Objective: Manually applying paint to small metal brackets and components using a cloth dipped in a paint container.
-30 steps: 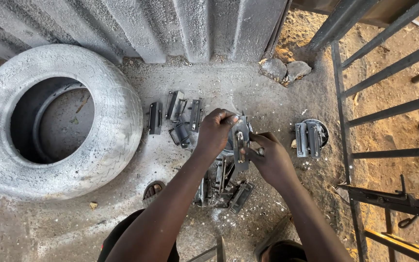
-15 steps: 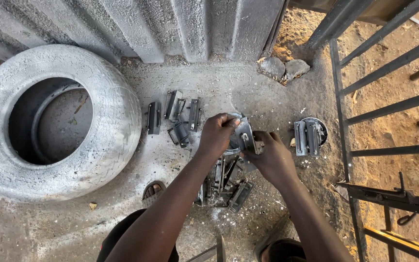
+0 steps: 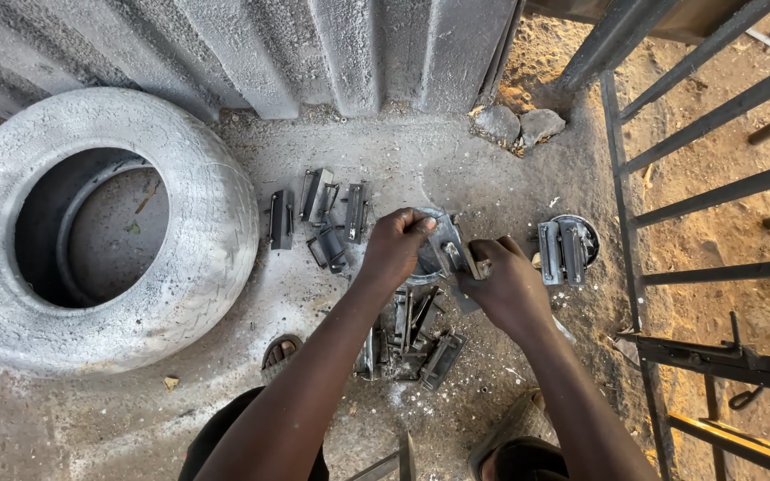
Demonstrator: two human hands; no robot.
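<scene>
Head view: the left hand (image 3: 396, 245) and right hand (image 3: 505, 287) both grip a small grey folded metal bracket (image 3: 453, 252) above the dusty concrete ground (image 3: 251, 392). Similar grey metal pieces (image 3: 318, 218) lie near a large pale tyre (image 3: 100, 232).

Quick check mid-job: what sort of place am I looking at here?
Probably an outdoor metalwork yard: a paint-coated tyre on a concrete floor, a corrugated metal wall, a steel grille, and small metal pieces spread around both hands.
</scene>
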